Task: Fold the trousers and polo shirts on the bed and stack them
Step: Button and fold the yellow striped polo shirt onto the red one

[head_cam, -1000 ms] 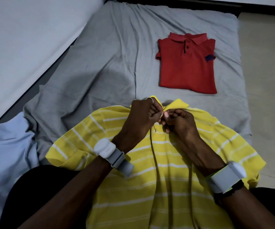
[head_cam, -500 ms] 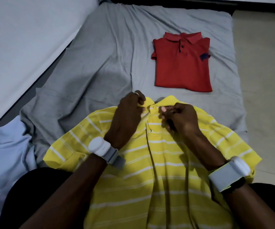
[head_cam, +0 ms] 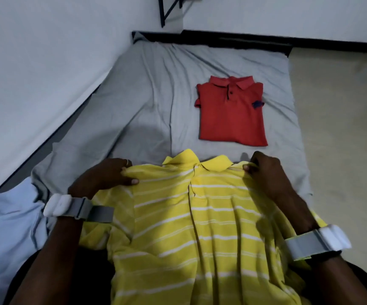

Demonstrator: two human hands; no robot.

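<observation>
At the near end of the bed (head_cam: 156, 95), the left hand (head_cam: 110, 175) grips one shoulder of the yellow striped polo shirt (head_cam: 200, 216), fingers curled round the seam and thumb pressed on top. The right hand (head_cam: 266, 172) pinches the other shoulder between thumb and fingertips, so both hands are closed on cloth. The likeliest trouble is a crooked fold. The shirt's lower half runs off the near edge toward the lap in loose ridges, and one sleeve is bunched beneath the left forearm, so an uneven tug could skew the placket and trap creases inside. The right hand's lighter pinch might also slip if the hanging cloth drags back. Sliding the shirt too far up the bed could push its collar (head_cam: 200, 160) into the red polo shirt (head_cam: 231, 115) and spoil that fold. Both forearms reach forward and are spread well apart, knuckles up and wrists dipped toward the sheet, each with a white and grey wristband (head_cam: 61, 204). The red polo lies folded beyond the collar, toward the bed's right edge and not touching the yellow shirt. A light blue garment (head_cam: 6, 227) lies heaped at the near left corner; I cannot tell what kind it is.
</observation>
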